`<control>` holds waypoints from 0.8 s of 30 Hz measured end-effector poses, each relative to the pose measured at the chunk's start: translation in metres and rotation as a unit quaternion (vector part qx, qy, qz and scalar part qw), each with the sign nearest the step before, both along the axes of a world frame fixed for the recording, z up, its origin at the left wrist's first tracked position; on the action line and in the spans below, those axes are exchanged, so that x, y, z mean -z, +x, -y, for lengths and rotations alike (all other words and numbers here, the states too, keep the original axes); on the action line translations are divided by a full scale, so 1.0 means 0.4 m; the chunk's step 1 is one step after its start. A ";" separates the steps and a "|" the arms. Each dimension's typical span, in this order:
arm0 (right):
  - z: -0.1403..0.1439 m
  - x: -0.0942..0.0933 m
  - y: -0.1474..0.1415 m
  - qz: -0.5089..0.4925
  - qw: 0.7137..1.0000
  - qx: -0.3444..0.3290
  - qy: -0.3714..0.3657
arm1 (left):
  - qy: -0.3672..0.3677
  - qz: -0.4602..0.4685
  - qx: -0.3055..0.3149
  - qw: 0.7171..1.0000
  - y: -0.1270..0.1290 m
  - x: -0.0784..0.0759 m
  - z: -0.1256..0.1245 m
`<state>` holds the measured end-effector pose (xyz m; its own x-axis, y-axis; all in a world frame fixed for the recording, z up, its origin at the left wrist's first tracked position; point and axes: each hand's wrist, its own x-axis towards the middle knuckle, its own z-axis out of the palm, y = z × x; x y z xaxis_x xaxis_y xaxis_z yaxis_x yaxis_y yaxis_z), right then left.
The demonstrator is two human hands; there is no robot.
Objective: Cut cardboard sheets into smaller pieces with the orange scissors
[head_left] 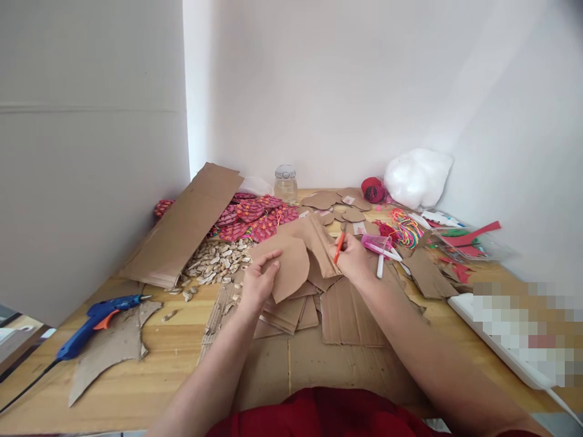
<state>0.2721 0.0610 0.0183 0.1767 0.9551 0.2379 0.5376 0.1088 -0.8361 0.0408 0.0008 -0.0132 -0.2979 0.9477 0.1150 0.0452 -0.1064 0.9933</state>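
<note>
Near the middle of the frame the left hand [258, 280] pinches a rounded cardboard piece [288, 267] by its left edge, fingers closed on it and holding it slightly raised over a pile of cardboard offcuts [291, 312]. Just right of centre the right hand [353, 258] is closed around an orange-handled tool [339, 247], whose handle pokes up between the fingers; whether it is scissors or a pen cannot be told. The tool's tip sits close to a folded strip of corrugated cardboard [319, 243] between the two hands.

The wooden worktop [150, 376] fills the lower half of the frame. At lower left a blue glue gun [93, 321] lies with its nozzle toward the centre, partly on a ragged cardboard scrap [113, 346]. Above it, a long flat cardboard sheet [182, 227] slants toward the upper left. Beside that sheet lies a heap of pale seeds [216, 261], and behind them a cluster of red patterned shapes [255, 215]. A clear glass jar [285, 182] stands by the back wall. To its right are cardboard discs [328, 200], a ball of red yarn [373, 189] and a white stuffing bundle [416, 176]. Bright cords [407, 229] and red foam scraps [471, 233] lie at right.
</note>
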 end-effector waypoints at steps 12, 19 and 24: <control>0.102 -0.061 0.070 -0.171 0.975 -0.061 0.129 | -0.100 -0.330 -0.108 0.932 -0.028 -0.058 0.043; 0.126 -0.051 0.105 -0.171 0.960 -0.207 0.085 | 0.058 0.065 -0.007 0.996 -0.059 -0.062 0.021; 0.137 -0.045 0.098 -0.130 0.959 -0.245 0.049 | 0.006 0.258 0.058 0.964 -0.042 -0.054 0.015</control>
